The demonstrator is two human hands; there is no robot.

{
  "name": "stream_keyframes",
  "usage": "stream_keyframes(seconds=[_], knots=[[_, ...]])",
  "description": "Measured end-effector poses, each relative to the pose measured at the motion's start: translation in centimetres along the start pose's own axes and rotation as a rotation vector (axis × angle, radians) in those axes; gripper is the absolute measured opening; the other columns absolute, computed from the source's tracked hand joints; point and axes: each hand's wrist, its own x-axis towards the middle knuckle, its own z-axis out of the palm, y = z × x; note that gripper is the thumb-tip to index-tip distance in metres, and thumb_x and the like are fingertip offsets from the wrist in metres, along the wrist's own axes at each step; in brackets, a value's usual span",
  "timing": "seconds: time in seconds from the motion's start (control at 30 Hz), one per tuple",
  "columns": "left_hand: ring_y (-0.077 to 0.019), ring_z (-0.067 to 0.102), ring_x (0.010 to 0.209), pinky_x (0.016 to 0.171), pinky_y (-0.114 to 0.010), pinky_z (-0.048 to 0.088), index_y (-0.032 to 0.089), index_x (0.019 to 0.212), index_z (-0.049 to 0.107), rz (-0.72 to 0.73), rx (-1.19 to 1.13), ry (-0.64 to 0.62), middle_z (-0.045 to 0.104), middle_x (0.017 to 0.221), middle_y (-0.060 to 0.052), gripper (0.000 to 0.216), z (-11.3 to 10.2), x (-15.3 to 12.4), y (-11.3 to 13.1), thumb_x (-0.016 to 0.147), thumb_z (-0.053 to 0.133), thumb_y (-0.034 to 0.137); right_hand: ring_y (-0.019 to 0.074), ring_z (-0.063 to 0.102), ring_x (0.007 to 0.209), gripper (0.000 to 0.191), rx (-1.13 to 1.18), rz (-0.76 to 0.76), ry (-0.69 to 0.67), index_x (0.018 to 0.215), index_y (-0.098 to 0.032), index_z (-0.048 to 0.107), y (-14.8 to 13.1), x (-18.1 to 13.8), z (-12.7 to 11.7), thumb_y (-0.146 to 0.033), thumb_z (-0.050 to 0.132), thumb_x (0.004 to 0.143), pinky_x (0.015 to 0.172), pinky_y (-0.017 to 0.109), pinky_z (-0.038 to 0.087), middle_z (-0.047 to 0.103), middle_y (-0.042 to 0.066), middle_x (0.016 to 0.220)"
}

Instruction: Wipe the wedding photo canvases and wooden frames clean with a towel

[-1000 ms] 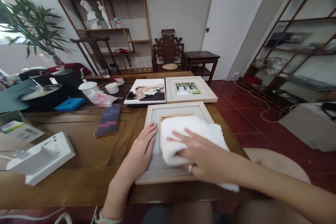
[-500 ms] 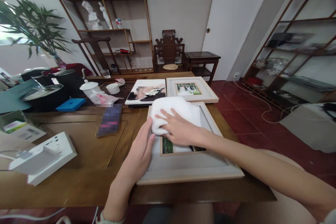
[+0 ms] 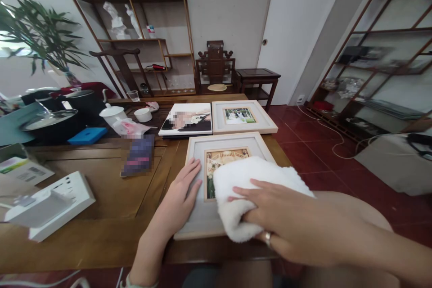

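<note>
A light wooden picture frame (image 3: 195, 224) with a pale mat lies face up at the front edge of the table. Its small photo (image 3: 222, 157) shows in part; a folded white towel (image 3: 256, 174) covers the rest. My right hand (image 3: 286, 218), wearing a ring, grips the towel over the frame's lower right part, fingers on top and thumb below. Along the frame's left side rests my left hand (image 3: 180, 193), flat with the fingers stretched out, touching the border. The frame's lower right corner is hidden by towel and hand.
Behind lie a second framed photo (image 3: 251, 127) and a photo panel (image 3: 175, 132). On the left of the wooden table (image 3: 111, 243) stand a white power strip (image 3: 67, 207), a blue box (image 3: 87, 136), a teapot (image 3: 112, 113), a cup (image 3: 143, 114) and a black pot (image 3: 50, 126).
My right hand has carried the towel from the frame's upper left down to its lower right, uncovering the upper part of the photo. My left hand stays at the left side, slightly lower.
</note>
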Motion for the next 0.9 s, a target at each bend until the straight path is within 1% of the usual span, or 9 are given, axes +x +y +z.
stream_keyframes(seconds=[0.1,0.23,0.27,0.37,0.43,0.5,0.63,0.8,0.9], knots=[[-0.0210,0.030,0.138,0.113,-0.041,0.026,0.013,0.132,0.050,0.014,0.026,-0.037,0.044,0.144,-0.009,0.044,-0.1,0.1,0.1,0.094,0.036,0.031,0.0275,0.050,0.120,0.033,-0.023,0.163,0.052,0.101,-0.020,0.066,3.0,-1.1,-0.6,-0.009,0.047,0.077,0.100,0.043,0.038,0.059,0.011,0.126],[-0.0216,0.031,0.138,0.113,-0.042,0.027,0.013,0.132,0.050,0.024,0.036,-0.046,0.043,0.144,-0.010,0.044,-0.2,0.2,0.3,0.094,0.036,0.029,0.0264,0.065,0.084,0.034,-0.122,0.434,0.240,0.099,-0.017,0.065,8.2,-1.5,-1.6,-0.006,0.041,0.078,0.074,0.038,0.051,0.068,0.011,0.095],[-0.0219,0.031,0.137,0.113,-0.042,0.027,0.013,0.131,0.050,0.029,0.037,-0.044,0.043,0.144,-0.010,0.043,-0.2,0.2,0.3,0.094,0.036,0.029,0.0271,0.065,0.084,0.034,-0.171,0.465,0.311,0.097,-0.016,0.065,9.3,-1.4,-1.7,-0.004,0.041,0.076,0.073,0.039,0.051,0.068,0.012,0.095],[-0.0222,0.032,0.137,0.113,-0.042,0.027,0.014,0.131,0.051,0.040,0.042,-0.039,0.044,0.144,-0.009,0.042,-0.1,0.2,0.3,0.094,0.037,0.028,0.0318,0.049,0.121,0.045,-0.328,0.358,0.463,0.100,-0.016,0.066,11.4,-0.3,-1.5,0.003,0.039,0.069,0.096,0.048,0.042,0.055,0.013,0.130],[-0.0222,0.032,0.137,0.112,-0.042,0.028,0.016,0.131,0.051,0.041,0.049,-0.038,0.044,0.144,-0.009,0.042,-0.1,0.2,0.3,0.094,0.037,0.028,0.0296,0.027,0.136,0.052,-0.376,0.245,0.440,0.104,-0.016,0.066,11.8,1.0,-0.6,0.005,0.040,0.065,0.108,0.053,0.026,0.038,0.008,0.146],[-0.0224,0.032,0.137,0.112,-0.042,0.028,0.016,0.131,0.051,0.041,0.053,-0.041,0.044,0.144,-0.009,0.042,-0.1,0.2,0.3,0.094,0.036,0.029,0.0306,0.020,0.139,0.047,-0.373,0.220,0.374,0.101,-0.016,0.068,11.7,2.4,0.5,0.002,0.044,0.064,0.110,0.056,0.018,0.034,0.009,0.148],[-0.0222,0.031,0.137,0.113,-0.042,0.027,0.014,0.131,0.051,0.037,0.057,-0.047,0.045,0.143,-0.009,0.044,-0.1,0.2,0.2,0.094,0.035,0.030,0.0346,0.023,0.137,0.034,-0.357,0.274,0.330,0.094,-0.013,0.070,10.1,3.7,2.2,-0.005,0.050,0.068,0.109,0.060,0.013,0.039,0.014,0.144],[-0.0224,0.031,0.138,0.113,-0.043,0.026,0.012,0.133,0.048,0.021,0.062,-0.041,0.042,0.145,-0.011,0.046,0.1,0.3,0.1,0.094,0.035,0.032,0.0330,0.035,0.132,0.030,-0.250,0.236,0.213,0.098,-0.012,0.070,4.9,1.2,2.4,-0.010,0.052,0.074,0.108,0.055,0.023,0.047,0.019,0.138],[-0.0225,0.031,0.137,0.113,-0.043,0.027,0.013,0.133,0.048,0.031,0.057,-0.030,0.042,0.145,-0.011,0.045,0.2,0.3,-0.1,0.093,0.036,0.032,0.0370,0.043,0.126,0.024,-0.188,0.182,0.108,0.095,-0.014,0.071,1.2,-0.9,2.7,-0.019,0.060,0.074,0.103,0.056,0.033,0.049,0.020,0.135]])
